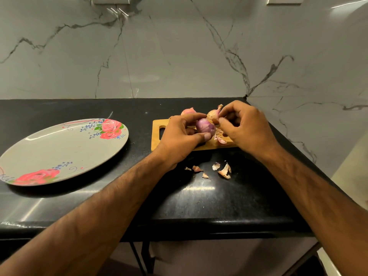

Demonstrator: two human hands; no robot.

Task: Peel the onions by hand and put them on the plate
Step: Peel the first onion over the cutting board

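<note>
Your left hand (179,137) clamps the purple onion (205,127), thumb under, fingers over — your right hand (246,126) pinches it beside those fingertips

Indoor light, medium-dim, warm cast. Source looks overhead: glare streaks on the marble wall (117,11) at 12 and 1 o'clock, soft hotspots on the black counter (199,188) at 6 and 8 o'clock. Soft shadow under the plate (59,148) at 9 o'clock. Fisheye bend at the edges. Forearms (89,226) at the bottom are slightly soft.
</note>
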